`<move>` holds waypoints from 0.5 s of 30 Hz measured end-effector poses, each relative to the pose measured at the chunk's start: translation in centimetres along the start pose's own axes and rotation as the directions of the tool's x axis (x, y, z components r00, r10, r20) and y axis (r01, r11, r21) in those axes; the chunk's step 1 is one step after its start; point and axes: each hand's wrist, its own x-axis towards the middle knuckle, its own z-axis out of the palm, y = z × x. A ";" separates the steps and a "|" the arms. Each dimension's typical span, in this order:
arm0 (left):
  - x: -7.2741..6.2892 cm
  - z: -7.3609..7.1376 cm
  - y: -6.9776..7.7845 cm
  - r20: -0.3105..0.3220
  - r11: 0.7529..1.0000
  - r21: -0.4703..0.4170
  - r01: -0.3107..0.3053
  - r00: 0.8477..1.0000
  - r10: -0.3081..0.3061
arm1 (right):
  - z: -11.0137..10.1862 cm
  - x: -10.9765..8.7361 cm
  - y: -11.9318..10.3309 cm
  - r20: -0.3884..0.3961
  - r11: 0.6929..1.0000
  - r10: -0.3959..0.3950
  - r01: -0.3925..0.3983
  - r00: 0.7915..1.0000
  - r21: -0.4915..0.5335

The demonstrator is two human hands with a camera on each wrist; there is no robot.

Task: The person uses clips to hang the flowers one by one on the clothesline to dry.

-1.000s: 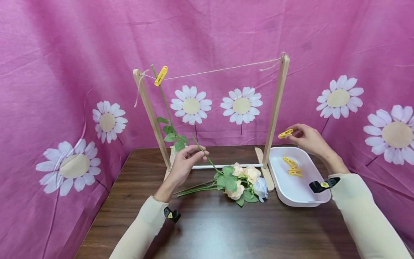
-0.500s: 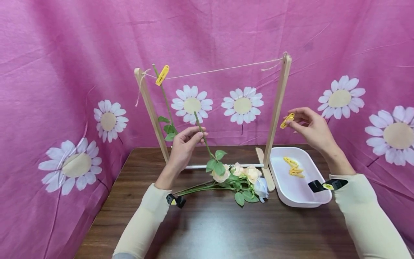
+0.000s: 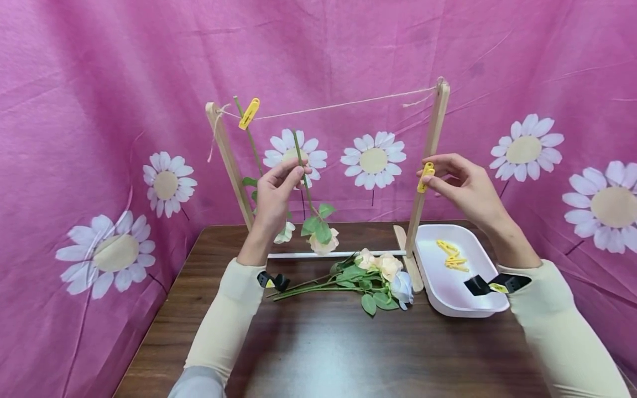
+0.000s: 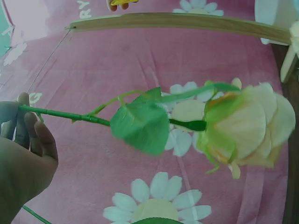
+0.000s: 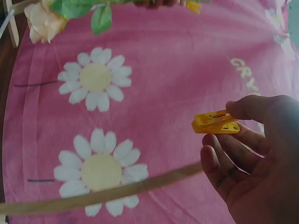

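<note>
Over the table (image 3: 323, 342), in front of a wooden rack (image 3: 434, 124) with a string (image 3: 343, 103) across its top. Left hand (image 3: 275, 194): grip narrow, thumb and fingers pinching the stem of a cream rose (image 3: 311, 224) near its cut end. Rose hangs bloom down, below string height, clear of the table. Right hand (image 3: 470, 185): grip pinching a yellow peg (image 3: 426, 177) at its handle end, raised, in line with the right post in head view; peg and rose well apart. At the string's left end, a clipped peg (image 3: 249, 114) and a hung rose (image 3: 254, 147), bloom down, partly behind the left hand. On the table, loose roses (image 3: 350, 275), cream and one pale blue. Just right of the rack, white tray (image 3: 473, 310) with yellow spare pegs (image 3: 454, 260).
</note>
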 end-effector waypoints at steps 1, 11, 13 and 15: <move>0.3 0.0 0.0 -0.007 1.000 0.005 -0.005 1.000 0.005 | 0.2 0.0 -0.3 0.008 1.000 0.000 0.000 1.000 0.014; 2.9 -0.3 0.8 -0.057 0.997 -0.072 -0.010 0.998 0.005 | 3.7 1.4 -3.8 0.034 0.997 -0.063 0.062 0.997 0.038; 3.4 -0.3 0.9 -0.074 0.995 -0.097 -0.011 0.997 0.003 | 4.6 1.7 -4.6 0.015 0.995 -0.089 0.088 0.996 0.041; 3.8 -0.3 0.9 -0.089 0.994 -0.108 -0.014 0.996 0.005 | 5.6 2.1 -5.6 -0.014 0.992 -0.118 0.118 0.993 0.043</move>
